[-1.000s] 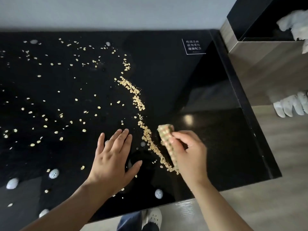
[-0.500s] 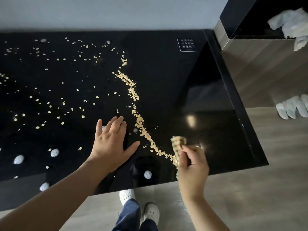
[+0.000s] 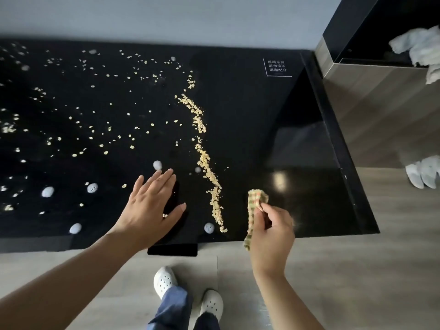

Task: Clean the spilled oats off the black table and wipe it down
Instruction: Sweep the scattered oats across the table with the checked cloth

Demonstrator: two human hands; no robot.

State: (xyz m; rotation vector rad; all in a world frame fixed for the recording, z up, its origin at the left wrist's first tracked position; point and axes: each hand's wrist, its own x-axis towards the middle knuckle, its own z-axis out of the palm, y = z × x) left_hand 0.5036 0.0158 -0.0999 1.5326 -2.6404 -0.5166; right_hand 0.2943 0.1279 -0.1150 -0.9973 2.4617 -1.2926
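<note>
A glossy black table (image 3: 297, 144) fills the upper half of the view. Oats (image 3: 204, 160) lie in a wavy line from the table's middle down to its front edge, with loose flakes (image 3: 104, 139) scattered across the left side. My left hand (image 3: 152, 206) rests flat on the table, fingers straight, just left of the line's near end. My right hand (image 3: 271, 232) pinches a folded green-and-orange checked cloth (image 3: 253, 210) over the front edge, to the right of the oat line. The cloth hangs down past the table edge.
A white-lettered label (image 3: 277, 67) sits at the table's back right. A wood-faced cabinet (image 3: 381, 110) stands to the right with white cloths (image 3: 421, 47) on top. White slippers (image 3: 425, 173) lie on the floor at right. My shoes (image 3: 165, 281) stand before the table.
My right hand has pulled the cloth back from the oat line toward the front edge and lifted it. My left hand has stayed flat on the table. The view has drawn back.
</note>
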